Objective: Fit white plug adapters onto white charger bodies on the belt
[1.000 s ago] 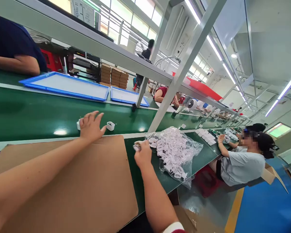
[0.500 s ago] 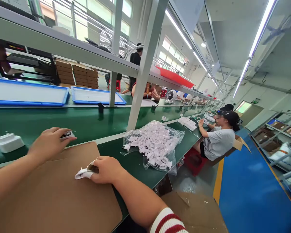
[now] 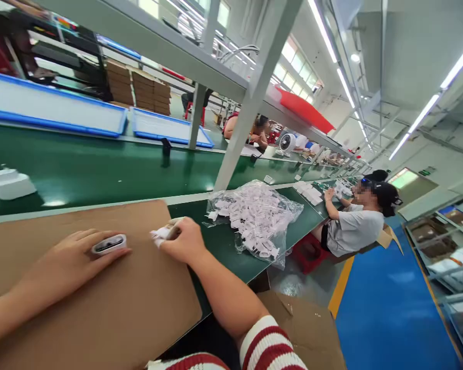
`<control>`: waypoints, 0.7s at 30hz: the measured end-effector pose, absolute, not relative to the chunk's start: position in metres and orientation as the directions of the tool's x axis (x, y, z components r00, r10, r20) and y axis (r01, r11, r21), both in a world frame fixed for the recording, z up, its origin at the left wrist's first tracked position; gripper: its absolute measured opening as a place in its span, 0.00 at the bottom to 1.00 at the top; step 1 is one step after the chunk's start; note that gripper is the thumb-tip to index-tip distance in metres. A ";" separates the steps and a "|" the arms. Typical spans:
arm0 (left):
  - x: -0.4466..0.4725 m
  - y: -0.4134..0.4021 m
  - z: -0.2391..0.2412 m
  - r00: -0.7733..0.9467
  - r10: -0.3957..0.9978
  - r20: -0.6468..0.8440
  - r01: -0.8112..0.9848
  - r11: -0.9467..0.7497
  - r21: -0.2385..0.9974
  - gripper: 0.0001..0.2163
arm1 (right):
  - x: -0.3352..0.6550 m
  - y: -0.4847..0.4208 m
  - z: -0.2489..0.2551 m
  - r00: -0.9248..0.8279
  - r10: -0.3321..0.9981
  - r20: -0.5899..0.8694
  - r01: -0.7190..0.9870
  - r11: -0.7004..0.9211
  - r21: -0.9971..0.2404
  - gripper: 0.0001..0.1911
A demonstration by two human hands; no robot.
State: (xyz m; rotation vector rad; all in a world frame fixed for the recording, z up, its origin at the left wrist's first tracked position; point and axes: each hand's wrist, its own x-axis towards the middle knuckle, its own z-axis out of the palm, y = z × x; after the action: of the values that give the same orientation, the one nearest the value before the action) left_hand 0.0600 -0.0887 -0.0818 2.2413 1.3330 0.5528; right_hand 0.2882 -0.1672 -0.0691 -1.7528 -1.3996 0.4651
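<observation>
My left hand [image 3: 75,262] is closed around a white charger housing [image 3: 110,244], its open end facing right with dark parts inside. It is over the brown cardboard sheet [image 3: 100,318]. My right hand [image 3: 185,241] pinches a small white plastic piece [image 3: 161,234] above the sheet's right part; the fingers hide some of it, and its exact kind is unclear. A white plug charger [image 3: 8,182] with its pins up sits on the green surface at far left. Right of the sheet lies a clear bag [image 3: 254,218] full of small white plastic parts.
A slanted metal post [image 3: 250,103] and shelf rise beyond the bag. Blue-rimmed white trays [image 3: 54,105] stand at the back left. A co-worker [image 3: 355,221] in a grey shirt sits to the right along the bench. An open carton [image 3: 304,329] is below the bench edge.
My left hand has moved from the green surface down over the cardboard, with the charger housing. My right hand has shifted right and slightly up, still holding white plastic. The camera view has tilted.
</observation>
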 end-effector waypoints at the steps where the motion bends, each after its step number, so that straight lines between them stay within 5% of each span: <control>1: 0.063 -0.095 -0.079 0.439 0.896 0.070 0.662 -0.375 0.649 0.29 | 0.291 -0.167 -0.070 0.367 0.911 0.190 0.497 -0.019 -0.867 0.15; 5: 0.070 -0.109 -0.068 0.504 0.862 0.053 0.464 -0.322 0.825 0.35 | 0.289 -0.167 -0.063 0.364 0.931 0.039 0.071 0.014 -0.997 0.28; 8: 0.067 -0.107 -0.066 0.617 0.779 0.110 0.412 -0.439 0.799 0.28 | 0.284 -0.168 -0.056 0.335 0.942 0.004 0.003 0.003 -1.000 0.36; 15: 0.065 -0.099 -0.085 0.670 0.721 0.177 0.280 -0.466 0.839 0.23 | 0.286 -0.169 -0.059 0.247 0.969 -0.034 0.160 -0.075 -0.984 0.29; 18: 0.065 -0.096 -0.092 0.683 0.695 0.223 0.231 -0.496 0.837 0.22 | 0.289 -0.174 -0.056 0.242 0.964 0.110 0.343 0.021 -0.939 0.20; 21: 0.063 -0.094 -0.092 0.705 0.663 0.252 0.203 -0.528 0.825 0.19 | 0.291 -0.183 -0.050 0.180 0.941 0.288 0.653 0.104 -0.750 0.10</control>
State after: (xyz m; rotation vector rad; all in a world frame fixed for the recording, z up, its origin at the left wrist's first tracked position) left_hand 0.0634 -0.0941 -0.0918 2.0846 0.6591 0.7090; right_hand 0.2910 -0.1828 -0.0500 -1.6245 -1.5483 0.4349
